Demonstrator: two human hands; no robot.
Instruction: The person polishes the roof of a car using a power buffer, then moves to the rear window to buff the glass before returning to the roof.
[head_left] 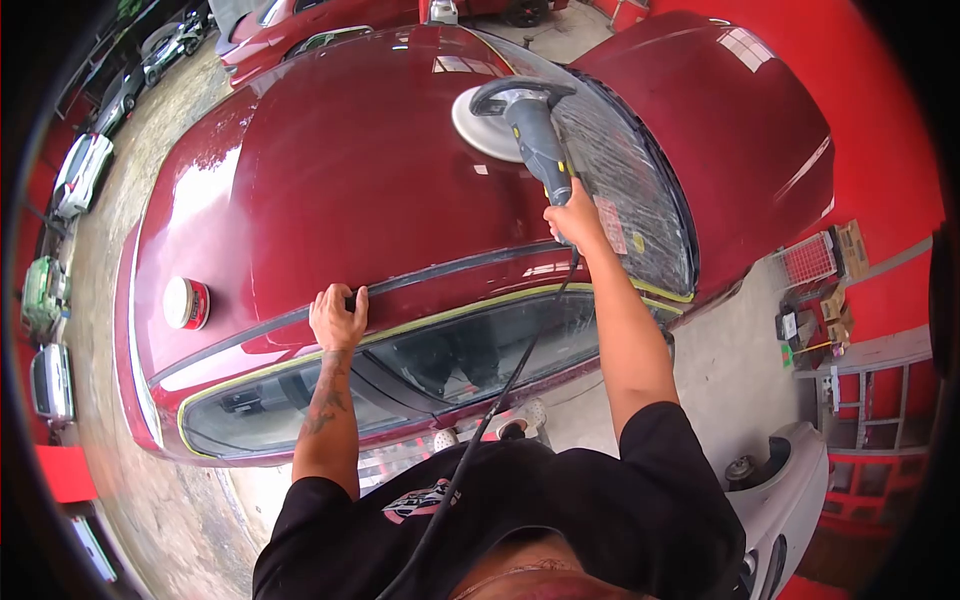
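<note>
A dark red car roof point(380, 190) spreads out below me. My right hand point(577, 217) is wrapped round the rear handle of a grey polisher point(537, 140), whose round white pad point(485, 125) lies on the roof near the windshield. My left hand point(338, 318) rests on the roof's near edge by the black trim, fingers bent over something small and dark that I cannot make out. To its left a white and red tub point(187, 303) stands on the roof. A black cord point(483, 425) runs from the polisher down across my shirt.
Plastic film covers the windshield point(625, 170), and yellow-green tape edges the side windows point(450, 350). Beyond the roof is another red car point(300, 30). At the right are a silver car part point(795, 480), a metal rack point(870, 410) and boxes point(838, 310).
</note>
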